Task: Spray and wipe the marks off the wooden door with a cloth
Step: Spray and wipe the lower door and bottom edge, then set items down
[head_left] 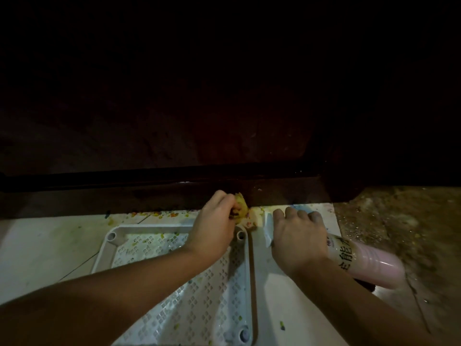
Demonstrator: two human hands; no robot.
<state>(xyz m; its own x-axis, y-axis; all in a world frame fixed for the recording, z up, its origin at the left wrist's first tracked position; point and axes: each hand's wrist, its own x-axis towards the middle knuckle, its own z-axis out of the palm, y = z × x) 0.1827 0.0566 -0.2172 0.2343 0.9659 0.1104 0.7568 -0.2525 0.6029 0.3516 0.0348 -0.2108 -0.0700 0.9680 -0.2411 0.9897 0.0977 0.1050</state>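
The dark wooden door (174,136) fills the upper view, its bottom rail meeting the pale floor. My left hand (214,223) grips a stained yellowish cloth (243,208) bunched against the door's bottom edge. Coloured smears dot the floor line left of the cloth. My right hand (296,233) grips a pink spray bottle (366,260) near its white and blue spray head, the bottle lying tilted with its base to the lower right.
A white perforated plastic tray (174,290) lies on the floor under my left forearm. Pale floor tiles (45,245) spread to the left. A rough, speckled brown floor (399,221) lies to the right.
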